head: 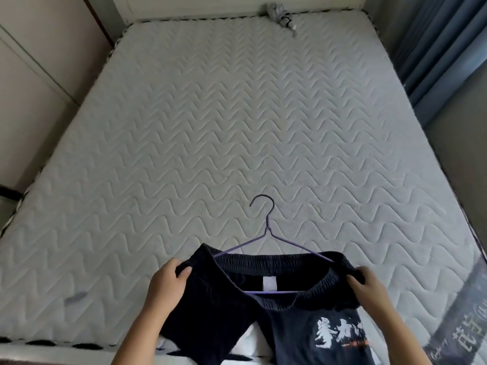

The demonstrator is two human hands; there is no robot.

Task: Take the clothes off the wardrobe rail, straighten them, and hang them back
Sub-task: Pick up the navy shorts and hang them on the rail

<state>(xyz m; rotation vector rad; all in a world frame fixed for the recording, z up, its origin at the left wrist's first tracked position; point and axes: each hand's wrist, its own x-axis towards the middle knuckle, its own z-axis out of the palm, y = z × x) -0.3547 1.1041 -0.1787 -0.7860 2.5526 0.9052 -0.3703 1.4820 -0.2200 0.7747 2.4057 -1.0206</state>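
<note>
Dark navy shorts [216,306] with an elastic waistband lie at the near edge of a bare quilted mattress [237,127]. A purple wire hanger [266,230] is threaded inside the waistband, its hook pointing away from me over the mattress. My left hand [168,280] pinches the left end of the waistband. My right hand [366,283] grips the right end. The waistband is stretched between them, showing a white label inside. White printed characters mark the right leg of the shorts.
A grey crumpled cloth [276,11] lies at the far head of the mattress. A beige wall runs along the left. Blue curtains [432,48] hang at the right. A dark printed fabric [453,327] lies at the mattress's near right corner.
</note>
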